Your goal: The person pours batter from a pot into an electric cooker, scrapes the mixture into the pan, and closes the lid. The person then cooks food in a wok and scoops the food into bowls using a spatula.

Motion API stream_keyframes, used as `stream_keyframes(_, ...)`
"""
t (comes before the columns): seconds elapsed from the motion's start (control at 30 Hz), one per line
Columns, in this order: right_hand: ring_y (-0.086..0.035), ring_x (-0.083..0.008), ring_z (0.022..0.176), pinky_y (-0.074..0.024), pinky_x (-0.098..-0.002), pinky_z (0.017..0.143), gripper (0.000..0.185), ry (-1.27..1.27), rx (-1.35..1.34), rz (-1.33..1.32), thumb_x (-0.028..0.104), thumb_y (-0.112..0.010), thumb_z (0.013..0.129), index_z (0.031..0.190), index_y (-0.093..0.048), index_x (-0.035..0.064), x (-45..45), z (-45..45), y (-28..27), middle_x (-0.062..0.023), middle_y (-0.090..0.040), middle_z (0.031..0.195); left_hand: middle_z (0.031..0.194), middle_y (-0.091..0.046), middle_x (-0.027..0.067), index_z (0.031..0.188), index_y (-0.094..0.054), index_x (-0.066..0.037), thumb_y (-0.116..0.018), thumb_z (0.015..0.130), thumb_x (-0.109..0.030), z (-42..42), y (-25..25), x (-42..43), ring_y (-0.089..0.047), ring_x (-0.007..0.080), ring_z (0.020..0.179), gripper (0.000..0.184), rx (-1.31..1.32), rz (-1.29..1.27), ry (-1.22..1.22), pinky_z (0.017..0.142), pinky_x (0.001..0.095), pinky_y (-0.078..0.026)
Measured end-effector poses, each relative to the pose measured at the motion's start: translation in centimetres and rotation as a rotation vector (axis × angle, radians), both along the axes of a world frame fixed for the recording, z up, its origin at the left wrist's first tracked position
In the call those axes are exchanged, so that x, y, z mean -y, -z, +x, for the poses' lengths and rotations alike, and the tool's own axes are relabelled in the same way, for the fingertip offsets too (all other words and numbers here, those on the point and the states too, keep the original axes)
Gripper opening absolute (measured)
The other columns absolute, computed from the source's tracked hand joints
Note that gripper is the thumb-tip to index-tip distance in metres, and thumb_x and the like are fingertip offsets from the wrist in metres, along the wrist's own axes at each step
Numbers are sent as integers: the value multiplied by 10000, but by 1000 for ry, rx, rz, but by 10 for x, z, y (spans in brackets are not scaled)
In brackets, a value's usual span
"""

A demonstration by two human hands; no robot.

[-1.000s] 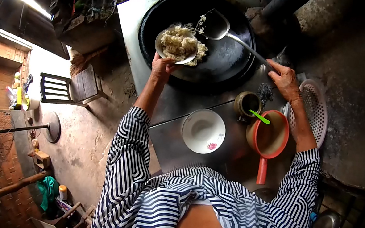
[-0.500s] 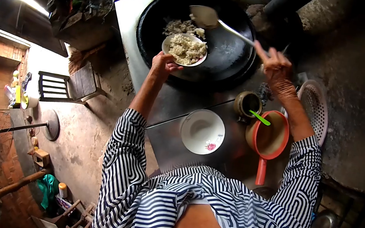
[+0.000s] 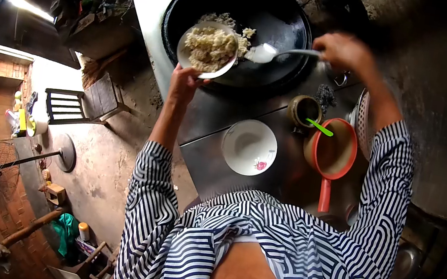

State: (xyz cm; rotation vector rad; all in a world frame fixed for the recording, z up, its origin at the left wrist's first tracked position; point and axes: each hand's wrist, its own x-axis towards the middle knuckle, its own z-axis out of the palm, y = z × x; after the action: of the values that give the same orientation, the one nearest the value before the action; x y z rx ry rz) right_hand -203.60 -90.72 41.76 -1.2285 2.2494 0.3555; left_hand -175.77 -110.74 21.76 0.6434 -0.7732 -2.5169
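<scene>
My left hand (image 3: 186, 80) grips the near edge of a white bowl (image 3: 227, 71), tilted a little over the left side of a large black wok (image 3: 287, 30). Heaped in the bowl is cooked rice (image 3: 210, 48). More rice (image 3: 245, 40) lies in the wok behind and beside the bowl. Closed round the handle of a metal spatula (image 3: 296, 51) is my right hand (image 3: 345, 55), somewhat blurred. The spatula's blade is low in the wok, just right of the rice.
An empty white bowl with a flower (image 3: 250, 146) stands on the counter before me. To its right are a small pot (image 3: 305, 111) with a green spoon (image 3: 320, 127), a red-rimmed ladle (image 3: 324, 195) and a perforated colander (image 3: 361, 123). A chair (image 3: 102, 98) is at the left.
My right hand has brought the spatula down and turned its blade beside the rice. The left hand and bowl have shifted slightly left and up.
</scene>
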Motion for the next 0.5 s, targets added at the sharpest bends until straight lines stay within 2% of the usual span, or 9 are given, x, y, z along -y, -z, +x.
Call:
stream_keyframes(0.03,-566,-178,487,-456,-295,443,327,-20,61,-16,79,-511,705,1028,-555,61,2,-12,6,-90,-594,609,950,-517,185,1089,-353,31,-442,640,24,13,22,1,-575,291,766,458,74,-232,-25,532,369,-535)
stream_keyframes(0.1,-553,-149,471,-445,-278,407,319,-39,132,118,80,-517,723,1039,-558,72,16,-14,-8,-85,-596,620,977,-512,191,1127,-337,37,-440,640,22,43,-10,-10,-583,298,775,497,103,-86,-18,519,349,-544)
stream_keyframes(0.2,-540,-129,455,-444,-273,389,312,17,210,270,82,-519,736,1045,-561,80,47,-4,-16,-80,-597,631,1017,-506,200,1162,-317,42,-446,643,20,83,-6,-25,-595,300,768,536,172,-86,11,490,326,-548)
stream_keyframes(0.27,-560,-132,511,-466,-279,426,274,29,219,335,93,-516,738,1003,-585,86,67,16,-13,-92,-608,679,1030,-506,199,1174,-317,35,-455,660,23,105,1,-37,-596,303,777,532,173,-50,12,510,336,-558)
stream_keyframes(0.33,-597,-215,677,-495,-310,608,204,-302,97,174,93,-512,723,899,-608,54,79,15,55,-126,-612,761,1046,-501,197,1187,-312,18,-457,674,47,118,10,-48,-592,306,803,534,208,47,-18,537,352,-566)
stream_keyframes(0.4,-606,-274,728,-486,-331,628,205,-130,71,-136,56,-468,724,871,-610,38,83,32,113,-145,-609,772,1055,-507,180,1183,-328,2,-458,703,58,122,19,-54,-586,289,842,501,234,85,-32,577,350,-567)
stream_keyframes(0.43,-586,-231,571,-469,-317,494,184,-140,105,-348,69,-466,743,855,-609,40,76,31,140,-126,-584,656,1055,-507,180,1183,-328,2,-458,703,58,122,17,-57,-586,289,842,501,233,89,-37,577,350,-567)
stream_keyframes(0.5,-471,-115,435,-362,-236,352,193,522,651,-219,82,-461,779,943,-554,39,74,34,137,-80,-515,588,1055,-507,179,1187,-328,-13,-450,707,68,120,13,-61,-587,289,840,502,235,102,-38,581,349,-567)
